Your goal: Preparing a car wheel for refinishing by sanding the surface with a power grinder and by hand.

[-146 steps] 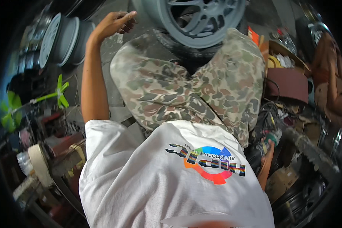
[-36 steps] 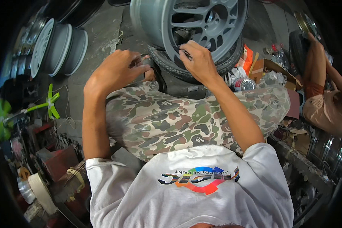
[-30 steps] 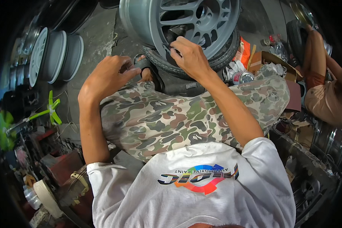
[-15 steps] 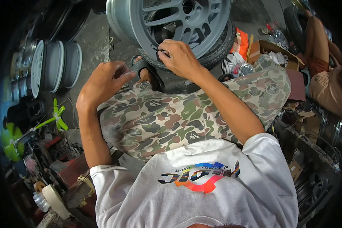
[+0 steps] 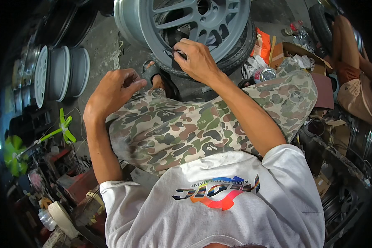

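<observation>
A grey multi-spoke car wheel rim (image 5: 229, 51) stands tilted in front of me, against a black tire (image 5: 249, 45). Close to the rim's lower left edge is my right hand (image 5: 197, 61), its fingers pinched on a small dark piece (image 5: 181, 54) like a folded sheet; its exact kind is unclear. Whether that piece touches the rim cannot be made out. My left hand (image 5: 113, 89) hangs over my left knee with loosely bent fingers and the thumb apart. Nothing shows in it, though some fingertips are hidden.
Other grey rims (image 5: 62, 74) stand at the left, beyond a green fan (image 5: 64, 127). A metal can (image 5: 264, 75), an orange bag (image 5: 262, 47) and an open cardboard box (image 5: 279, 51) lie at the right. A maroon sheet (image 5: 322, 91) sits by my right knee. Another person (image 5: 353, 89) sits far right.
My right hand has shifted slightly down and turned at the rim's edge, showing more of the dark piece. My left hand stays almost where it was.
</observation>
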`<state>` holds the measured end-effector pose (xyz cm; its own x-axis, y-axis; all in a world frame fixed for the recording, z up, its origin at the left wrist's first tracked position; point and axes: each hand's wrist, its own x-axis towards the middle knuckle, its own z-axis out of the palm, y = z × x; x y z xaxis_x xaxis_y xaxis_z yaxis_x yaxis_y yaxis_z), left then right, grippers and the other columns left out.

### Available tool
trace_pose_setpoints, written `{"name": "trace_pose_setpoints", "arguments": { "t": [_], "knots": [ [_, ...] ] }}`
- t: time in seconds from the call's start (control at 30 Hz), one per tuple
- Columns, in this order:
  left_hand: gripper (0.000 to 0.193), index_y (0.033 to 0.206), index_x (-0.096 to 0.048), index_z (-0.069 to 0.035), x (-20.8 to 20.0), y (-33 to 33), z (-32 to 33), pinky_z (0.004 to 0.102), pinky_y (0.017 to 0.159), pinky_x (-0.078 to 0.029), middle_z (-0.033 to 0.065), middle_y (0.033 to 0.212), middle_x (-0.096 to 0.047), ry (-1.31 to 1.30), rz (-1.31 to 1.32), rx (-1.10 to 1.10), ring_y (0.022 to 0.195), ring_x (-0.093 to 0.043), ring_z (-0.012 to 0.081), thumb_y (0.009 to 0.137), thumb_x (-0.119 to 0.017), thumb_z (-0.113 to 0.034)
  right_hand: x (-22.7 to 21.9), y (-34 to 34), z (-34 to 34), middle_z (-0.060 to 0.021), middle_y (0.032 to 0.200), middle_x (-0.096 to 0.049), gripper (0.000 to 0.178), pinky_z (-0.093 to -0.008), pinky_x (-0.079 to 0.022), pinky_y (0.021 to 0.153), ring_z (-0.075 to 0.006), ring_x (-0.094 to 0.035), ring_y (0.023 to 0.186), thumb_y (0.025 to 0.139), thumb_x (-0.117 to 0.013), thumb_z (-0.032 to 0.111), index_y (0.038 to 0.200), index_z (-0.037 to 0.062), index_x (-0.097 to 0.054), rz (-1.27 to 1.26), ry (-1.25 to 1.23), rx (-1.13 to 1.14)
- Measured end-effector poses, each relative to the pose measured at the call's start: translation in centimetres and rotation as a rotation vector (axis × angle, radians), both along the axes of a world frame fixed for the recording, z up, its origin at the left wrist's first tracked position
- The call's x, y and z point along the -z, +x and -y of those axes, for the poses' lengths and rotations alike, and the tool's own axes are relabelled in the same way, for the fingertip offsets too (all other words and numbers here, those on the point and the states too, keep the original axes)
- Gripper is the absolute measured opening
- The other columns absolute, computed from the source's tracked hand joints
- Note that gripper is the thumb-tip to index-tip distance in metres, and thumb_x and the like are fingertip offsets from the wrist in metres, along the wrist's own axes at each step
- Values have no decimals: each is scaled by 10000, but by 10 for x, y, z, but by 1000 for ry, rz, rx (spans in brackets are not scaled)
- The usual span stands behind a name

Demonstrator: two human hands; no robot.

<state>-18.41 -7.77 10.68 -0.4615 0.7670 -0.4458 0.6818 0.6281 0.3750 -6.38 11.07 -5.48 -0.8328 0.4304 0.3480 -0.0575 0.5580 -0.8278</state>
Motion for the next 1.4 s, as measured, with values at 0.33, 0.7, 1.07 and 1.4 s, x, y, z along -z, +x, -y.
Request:
{"name": "trace_pose_setpoints", "arguments": {
  "t": [0.33,0.7,1.07,1.4],
  "knots": [
    [331,929,-675,74,-1,0,0,398,638,-454,177,727,-646,-8,-33,18,615,-514,238,952,-731,-252,-2,0,5,-187,910,-679,129,-475,-532,742,-414,-671,849,883,-674,93,947,-16,-700,72,34,-16],
    [305,937,-680,75,-2,3,-3,388,686,-497,186,760,-672,14,-17,15,646,-592,251,947,-732,-225,-9,-7,-1,-120,640,-671,195,-352,-521,571,-189,-684,541,918,-690,161,877,-29,-702,173,-566,-80],
    [306,935,-688,67,1,-4,4,410,681,-486,200,739,-659,52,-22,-10,651,-606,309,928,-740,-234,-23,26,-10,-186,801,-710,177,-396,-527,663,-311,-688,659,925,-682,160,948,-13,-717,114,-242,-41],
    [272,975,-727,33,5,28,-26,396,805,-526,156,974,-711,370,-43,267,892,-685,304,845,-812,-190,-41,83,20,-209,851,-704,197,-502,-517,743,-416,-683,852,898,-732,194,967,14,-695,211,28,-201]
  ]
}}
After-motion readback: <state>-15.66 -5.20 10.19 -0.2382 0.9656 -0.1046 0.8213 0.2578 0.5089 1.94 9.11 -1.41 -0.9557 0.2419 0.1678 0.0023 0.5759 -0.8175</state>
